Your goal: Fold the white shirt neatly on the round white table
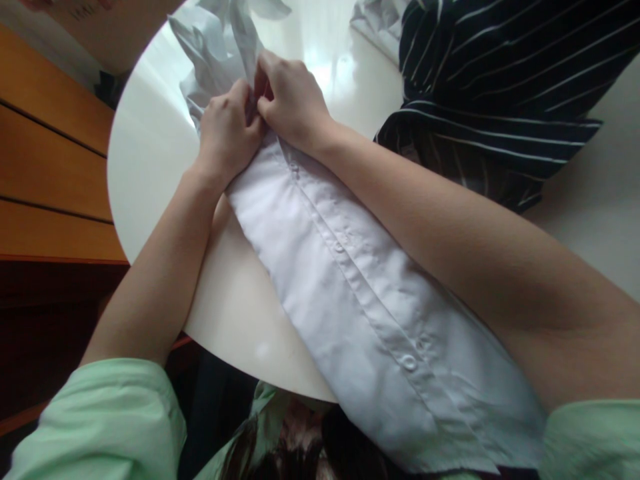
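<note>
White shirt [300, 233] lies on the round desk [135, 147], button placket [373, 310] up. Long axis runs diagonally from the hands back to lower right, past the near edge. Grip: left hand [230, 130] and right hand [295, 97] meet at its far end, both pinching cloth. Right forearm [400, 180] runs alongside; left forearm [165, 253] angles away.

- The exact grip of the left hand [226, 130] and right hand [295, 100] is hidden behind their own knuckles.
- The white shirt [305, 260] is cut off at the top edge; the right forearm [430, 193] covers part of one side.
- The striped cloth [500, 67] runs out of view at top and right.
- Lettering [89, 12] at upper left is too blurred to read.
</note>
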